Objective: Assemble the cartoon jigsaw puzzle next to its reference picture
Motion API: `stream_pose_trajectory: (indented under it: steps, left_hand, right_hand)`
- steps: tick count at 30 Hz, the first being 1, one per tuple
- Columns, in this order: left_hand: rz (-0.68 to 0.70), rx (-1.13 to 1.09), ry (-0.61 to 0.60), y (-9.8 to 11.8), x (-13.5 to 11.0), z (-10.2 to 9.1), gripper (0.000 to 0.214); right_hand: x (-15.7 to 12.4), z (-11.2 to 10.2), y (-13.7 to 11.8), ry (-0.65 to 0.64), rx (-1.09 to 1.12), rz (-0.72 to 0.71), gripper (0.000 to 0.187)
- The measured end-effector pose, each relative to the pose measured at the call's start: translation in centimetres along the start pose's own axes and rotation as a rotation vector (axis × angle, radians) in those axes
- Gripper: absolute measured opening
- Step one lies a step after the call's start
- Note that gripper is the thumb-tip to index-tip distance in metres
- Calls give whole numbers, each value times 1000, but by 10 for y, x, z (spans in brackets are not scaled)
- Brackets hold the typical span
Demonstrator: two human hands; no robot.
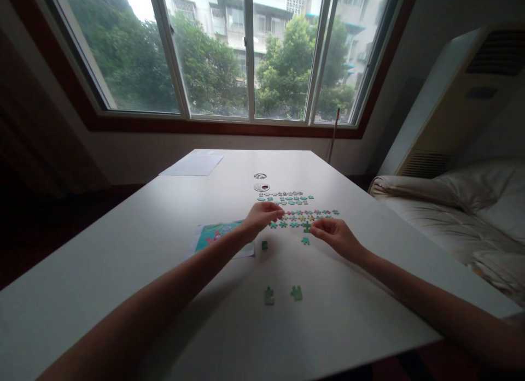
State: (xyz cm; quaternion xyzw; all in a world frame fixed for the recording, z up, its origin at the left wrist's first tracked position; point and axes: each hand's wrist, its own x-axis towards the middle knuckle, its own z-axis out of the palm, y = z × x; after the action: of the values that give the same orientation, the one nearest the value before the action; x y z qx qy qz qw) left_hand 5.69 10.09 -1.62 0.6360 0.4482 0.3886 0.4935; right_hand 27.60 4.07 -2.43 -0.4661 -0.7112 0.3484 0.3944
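My right hand (337, 236) pinches a green jigsaw puzzle piece (307, 227) at the near edge of the laid-out rows. Thumb and fingers of my left hand (262, 215) are closed together over the left end of the rows; whatever they hold, if anything, is hidden. Several rows of small puzzle pieces (294, 224) in green, pink and yellow stretch across the white table. Just below them lie a loose light green piece (305, 241) and a dark green one (264, 245). Closer to me are two more green pieces, one at left (268, 295) and one at right (296, 293).
A colourful picture sheet (209, 234) lies partly under my left forearm. Two round objects (261, 187) sit beyond the rows. White paper (192, 165) rests at the table's far left corner. A padded sofa (438, 206) stands right of the white table (135, 228).
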Motion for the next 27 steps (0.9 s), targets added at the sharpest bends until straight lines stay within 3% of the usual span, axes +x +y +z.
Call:
stream_pose_trajectory:
  steps: [5, 9, 14, 18, 22, 27]
  left_hand:
    - [-14, 265, 36, -12, 21, -29, 20]
    - [-17, 497, 34, -13, 41, -37, 25]
    - [13, 734, 17, -11, 61, -31, 27]
    - [44, 857, 5, -16, 68, -23, 27]
    - [78, 936, 3, -21, 70, -19, 27]
    - [103, 1003, 11, -21, 70, -17, 27]
  right_hand:
    - [6, -6, 1, -40, -65, 8, 34]
    - [14, -22, 5, -35, -134, 14, 35]
    - [20, -57, 14, -110, -284, 145, 37]
    - [17, -78, 16, -309, -386, 302, 35]
    - [13, -84, 22, -469, -361, 418, 35]
    - [11, -83, 29, -488, -407, 465, 33]
